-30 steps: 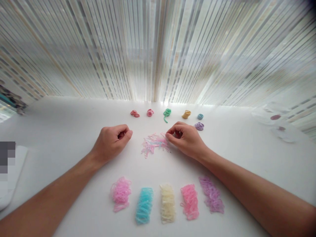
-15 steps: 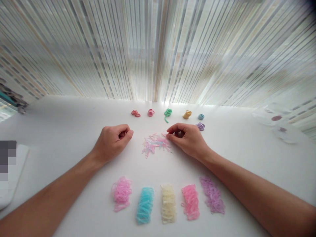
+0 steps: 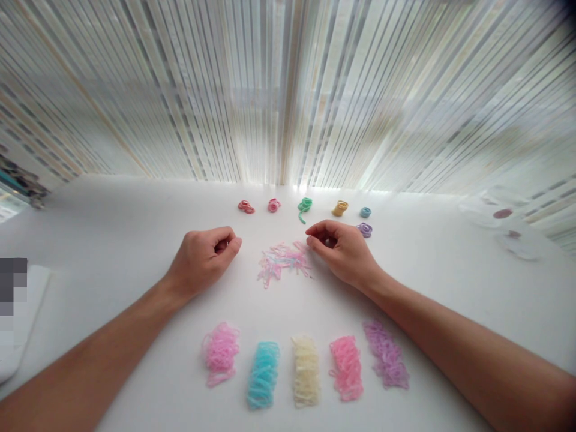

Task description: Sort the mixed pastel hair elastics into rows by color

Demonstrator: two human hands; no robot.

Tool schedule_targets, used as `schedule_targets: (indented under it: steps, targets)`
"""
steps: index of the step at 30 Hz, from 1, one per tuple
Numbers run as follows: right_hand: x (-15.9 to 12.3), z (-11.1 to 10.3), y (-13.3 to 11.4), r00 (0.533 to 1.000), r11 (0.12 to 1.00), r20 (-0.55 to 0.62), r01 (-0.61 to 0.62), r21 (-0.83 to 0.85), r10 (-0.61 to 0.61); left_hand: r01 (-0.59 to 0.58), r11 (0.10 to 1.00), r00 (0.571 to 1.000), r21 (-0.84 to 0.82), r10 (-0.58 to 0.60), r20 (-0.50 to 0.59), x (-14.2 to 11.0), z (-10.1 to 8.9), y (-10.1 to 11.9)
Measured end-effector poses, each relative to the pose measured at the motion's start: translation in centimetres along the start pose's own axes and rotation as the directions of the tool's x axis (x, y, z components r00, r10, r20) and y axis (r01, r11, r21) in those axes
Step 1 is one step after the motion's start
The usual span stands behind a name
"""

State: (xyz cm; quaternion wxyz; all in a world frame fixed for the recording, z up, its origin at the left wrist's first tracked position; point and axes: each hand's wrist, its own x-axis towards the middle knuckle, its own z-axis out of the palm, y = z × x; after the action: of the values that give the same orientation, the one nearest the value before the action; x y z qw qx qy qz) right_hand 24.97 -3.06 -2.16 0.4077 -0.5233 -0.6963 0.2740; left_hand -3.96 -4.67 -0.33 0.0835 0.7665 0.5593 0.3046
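Note:
A small loose pile of pale pink, white and light blue rubber bands (image 3: pixel 283 261) lies in the middle of the white table (image 3: pixel 180 354). My right hand (image 3: pixel 341 247) rests at the pile's right edge, its thumb and index finger a little apart and nothing visible between them. To the left of the pile, apart from it, is my left hand (image 3: pixel 208 255). Its fingers are curled in and the thumb presses against the index finger; whether anything is inside is hidden.
Nearer me are bundles of bands: pink (image 3: pixel 222 354), turquoise (image 3: pixel 263 375), cream (image 3: pixel 306 371), bright pink (image 3: pixel 346 367), purple (image 3: pixel 387 355). Behind are small coils: red (image 3: pixel 246 207), pink (image 3: pixel 274 206), green (image 3: pixel 305 205), yellow (image 3: pixel 340 208), blue (image 3: pixel 365 212), purple (image 3: pixel 365 230). Clear containers (image 3: pixel 513 237) stand right.
My right thumb and index finger have parted slightly and drawn back a little from the pile. My left hand keeps its place.

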Motion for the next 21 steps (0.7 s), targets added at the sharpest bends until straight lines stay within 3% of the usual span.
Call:
schedule_targets:
  steps: [6,12,21]
  targets:
    - [-0.17,-0.16,-0.21,0.997,0.994,-0.076,0.008,-0.109,-0.017,0.004,1.000,1.000,-0.012,-0.004,0.002,0.03,-0.05,0.24]
    - [-0.70,-0.47,-0.28,0.996,0.972,0.032,0.085,-0.218,-0.079,-0.004,1.000,1.000,-0.016,0.004,-0.002,-0.01,-0.07,0.28]
    - [-0.36,-0.49,-0.35,0.993,0.962,0.116,0.066,-0.264,-0.036,-0.013,1.000,1.000,-0.006,0.013,-0.007,-0.03,0.03,0.13]
